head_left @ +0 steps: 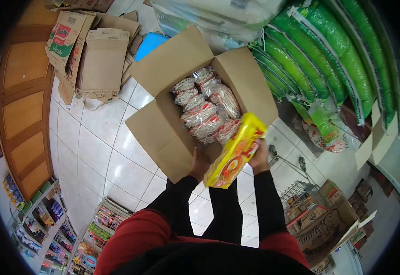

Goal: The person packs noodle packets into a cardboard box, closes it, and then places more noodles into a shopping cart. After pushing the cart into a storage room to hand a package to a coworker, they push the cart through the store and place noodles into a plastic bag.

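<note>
An open cardboard box (150, 130) stands on the floor in front of me, holding several clear plastic packs of dried noodles (202, 114) with red print. A large yellow pack (236, 153), with a bowl of noodles and egg pictured on it, is tilted over the box's near right corner. My right hand (259, 158) is closed on the pack's right side. Beside the pack's left side, at the near inner edge of the box, is my left hand (200, 164). Its thumb is stretched out and apart; the other fingers are partly hidden, and I see nothing held in it.
Green filled sacks (300, 59) are stacked at the right, with white plastic sacks (218, 23) behind the box. Flattened cardboard (103, 64) leans at the left near a wooden door (28, 110). A wire cart (296, 192) and a brown carton (326, 231) stand at lower right, shelves (53, 224) at lower left.
</note>
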The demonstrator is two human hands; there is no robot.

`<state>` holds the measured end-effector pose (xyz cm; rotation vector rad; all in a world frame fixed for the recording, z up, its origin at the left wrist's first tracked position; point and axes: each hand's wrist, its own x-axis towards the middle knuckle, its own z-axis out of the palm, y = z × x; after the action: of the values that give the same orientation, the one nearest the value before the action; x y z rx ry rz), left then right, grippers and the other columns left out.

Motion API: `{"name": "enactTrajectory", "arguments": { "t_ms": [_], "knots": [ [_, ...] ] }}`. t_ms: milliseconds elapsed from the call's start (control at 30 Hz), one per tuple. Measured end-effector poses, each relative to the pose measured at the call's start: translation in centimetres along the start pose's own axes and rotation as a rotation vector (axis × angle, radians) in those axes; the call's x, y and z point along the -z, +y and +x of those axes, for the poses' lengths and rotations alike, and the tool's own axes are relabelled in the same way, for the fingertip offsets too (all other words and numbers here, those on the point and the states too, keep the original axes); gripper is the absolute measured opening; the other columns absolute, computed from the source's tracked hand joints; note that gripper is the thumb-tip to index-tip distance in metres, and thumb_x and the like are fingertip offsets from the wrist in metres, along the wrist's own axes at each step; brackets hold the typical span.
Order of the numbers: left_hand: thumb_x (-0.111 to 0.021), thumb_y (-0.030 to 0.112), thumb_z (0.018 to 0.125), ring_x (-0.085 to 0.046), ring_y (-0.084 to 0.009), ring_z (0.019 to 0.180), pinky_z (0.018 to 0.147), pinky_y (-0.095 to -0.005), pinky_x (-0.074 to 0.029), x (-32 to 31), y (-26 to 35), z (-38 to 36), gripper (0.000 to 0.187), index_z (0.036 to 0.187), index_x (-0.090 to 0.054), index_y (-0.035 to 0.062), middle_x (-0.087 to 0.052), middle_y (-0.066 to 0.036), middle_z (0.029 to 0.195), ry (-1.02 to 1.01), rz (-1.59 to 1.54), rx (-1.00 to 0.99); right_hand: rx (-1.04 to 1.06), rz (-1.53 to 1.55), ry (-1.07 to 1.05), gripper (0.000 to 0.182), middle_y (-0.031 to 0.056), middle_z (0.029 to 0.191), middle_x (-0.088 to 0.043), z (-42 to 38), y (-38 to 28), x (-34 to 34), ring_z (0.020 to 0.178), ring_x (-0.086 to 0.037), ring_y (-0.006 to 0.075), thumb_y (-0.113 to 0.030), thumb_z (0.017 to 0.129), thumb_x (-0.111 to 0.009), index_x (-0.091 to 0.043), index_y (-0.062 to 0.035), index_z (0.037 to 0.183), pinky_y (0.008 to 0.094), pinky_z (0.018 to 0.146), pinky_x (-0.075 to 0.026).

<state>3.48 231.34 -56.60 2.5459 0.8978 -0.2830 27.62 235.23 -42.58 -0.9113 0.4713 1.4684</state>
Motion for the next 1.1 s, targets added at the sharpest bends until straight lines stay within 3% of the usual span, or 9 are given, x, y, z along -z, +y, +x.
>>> {"name": "enactTrajectory", "arguments": {
  "t_ms": [200, 233, 333, 400, 467, 600, 733, 867, 1100],
  "knots": [
    [-0.051, 0.018, 0.076, -0.057, -0.0325, 0.085, 0.082, -0.0507, -0.04, 5.2, 1.8, 0.2, 0.016, 0.082, -0.06, 0.0071, -0.058, -0.015, 0.087, -0.217, -0.399, -0.285, -0.28, -0.114, 0.277, 0.052, 0.0129, 0.108, -0.06, 1.0, 5.3, 11.6, 0.097, -0.059, 0.0286, -0.02, 0.069, -0.054, -0.05, -0.0023, 0.118, 0.0406, 0.089, -0.045],
    [-0.051, 0.017, 0.074, -0.058, -0.0342, 0.079, 0.075, -0.0482, -0.045, 3.9, 2.0, 0.4, 0.025, 0.097, -0.059, 0.0089, -0.058, -0.016, 0.088, -0.319, -0.353, -0.337, -0.408, 0.041, 0.021, 0.055, 0.015, 0.11, -0.059, 0.6, 5.3, 13.6, 0.097, -0.059, 0.029, -0.021, 0.068, -0.053, -0.049, -0.0008, 0.119, 0.0397, 0.09, -0.045],
    [-0.052, 0.015, 0.074, -0.054, -0.0352, 0.093, 0.087, -0.048, -0.04, 4.6, 1.0, 3.6, 0.044, 0.117, -0.05, 0.0074, -0.055, -0.017, 0.104, -0.28, -0.583, -0.011, -0.517, -0.18, 0.092, 0.055, 0.017, 0.109, -0.06, -0.4, 5.0, 18.9, 0.095, -0.059, 0.0293, -0.021, 0.067, -0.052, -0.049, 0.0009, 0.118, 0.0387, 0.089, -0.045],
    [-0.055, 0.015, 0.073, -0.044, -0.036, 0.112, 0.098, -0.0484, -0.03, 6.5, 0.3, 8.3, 0.059, 0.129, -0.038, 0.0042, -0.047, -0.018, 0.121, 0.146, -0.124, 0.009, -0.594, -0.139, 0.075, 0.055, 0.0178, 0.106, -0.06, -1.1, 3.6, 17.3, 0.093, -0.06, 0.0292, -0.017, 0.066, -0.054, -0.049, 0.0021, 0.117, 0.0371, 0.087, -0.046],
    [-0.054, 0.011, 0.074, -0.034, -0.0314, 0.122, 0.103, -0.0466, -0.025, 6.4, -0.1, 13.9, 0.053, 0.125, -0.042, 0.0038, -0.044, -0.016, 0.125, 0.197, 0.007, -0.076, -0.681, -0.435, 0.179, 0.055, 0.0168, 0.104, -0.061, -1.5, 2.4, 15.6, 0.094, -0.06, 0.0281, -0.013, 0.065, -0.056, -0.049, 0.0022, 0.117, 0.0351, 0.085, -0.047],
    [-0.059, 0.019, 0.072, -0.039, -0.0309, 0.121, 0.104, -0.0468, -0.024, 1.6, -1.6, 20.9, 0.059, 0.125, -0.041, 0.0037, -0.046, -0.017, 0.124, -0.145, 0.408, -0.318, -0.542, -0.179, 0.011, 0.043, 0.0141, 0.099, -0.063, -1.5, 3.3, 16.1, 0.086, -0.062, 0.022, -0.011, 0.069, -0.056, -0.054, 0.0038, 0.109, 0.03, 0.08, -0.048],
    [-0.058, 0.02, 0.073, -0.048, -0.0287, 0.113, 0.1, -0.0453, -0.03, 1.3, -3.4, 21.4, 0.054, 0.122, -0.044, 0.0034, -0.051, -0.018, 0.119, -0.113, 0.377, -0.352, -0.449, -0.244, -0.07, 0.067, 0.0112, 0.11, -0.058, -1.8, 4.0, 15.9, 0.097, -0.057, 0.0196, -0.008, 0.066, -0.053, -0.037, -0.0023, 0.131, 0.0273, 0.089, -0.042],
    [-0.068, 0.014, 0.059, -0.056, -0.0345, 0.092, 0.083, -0.0429, -0.043, 5.1, -6.0, 18.4, 0.055, 0.109, -0.05, 0.0043, -0.059, -0.018, 0.096, -0.167, 0.042, -0.001, -0.391, -0.224, -0.157, 0.079, 0.0112, 0.119, -0.052, -1.7, 3.4, 15.0, 0.102, -0.054, 0.0182, -0.006, 0.064, -0.051, -0.026, -0.0086, 0.139, 0.0261, 0.09, -0.041],
    [-0.066, 0.01, 0.065, -0.052, -0.038, 0.093, 0.078, -0.0435, -0.045, 4.4, -12.5, 8.1, 0.053, 0.11, -0.038, 0.0013, -0.051, -0.019, 0.098, 0.028, -0.02, 0.425, -0.451, -0.188, -0.203, 0.079, 0.0107, 0.122, -0.05, -1.7, 3.1, 14.4, 0.104, -0.053, 0.018, -0.004, 0.065, -0.048, -0.025, -0.0087, 0.14, 0.0253, 0.091, -0.04]
  ]
}}
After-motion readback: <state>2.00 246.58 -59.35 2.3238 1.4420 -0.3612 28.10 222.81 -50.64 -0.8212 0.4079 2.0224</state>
